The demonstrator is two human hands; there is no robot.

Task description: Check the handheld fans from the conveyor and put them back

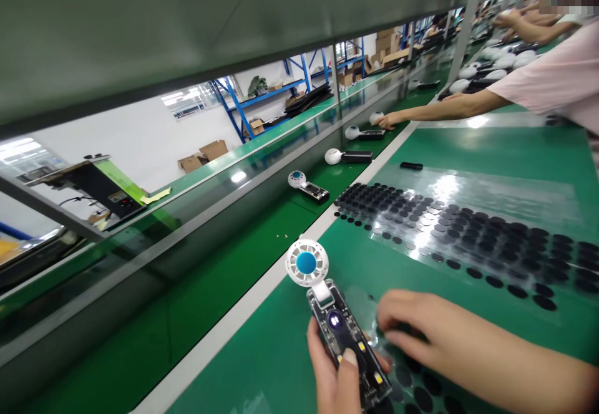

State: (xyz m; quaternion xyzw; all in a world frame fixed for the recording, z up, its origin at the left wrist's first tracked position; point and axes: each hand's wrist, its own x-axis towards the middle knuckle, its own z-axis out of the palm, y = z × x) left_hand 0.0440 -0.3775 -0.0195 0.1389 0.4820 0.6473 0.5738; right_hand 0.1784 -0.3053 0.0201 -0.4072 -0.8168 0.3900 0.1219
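Note:
A small handheld fan (344,339) is gripped in my left hand (347,383), the thumb across its dark body. Its round white head has radial spokes and a blue centre. Yellow chips and a lit display show along the clear-cased circuit board. Just right of the fan, my right hand (421,323) has its fingers bent and drawn together, slightly blurred. Clear film and black round discs (423,398) lie beneath and beside that hand. Whatever its fingertips may pinch is hidden.
Sheets of black discs (491,239) cover the green bench at right, near a small black piece (411,166). On the green belt lie several similar fans (309,186). A co-worker's arm (440,107) reaches over the belt farther along. A grey panel (210,27) hangs overhead.

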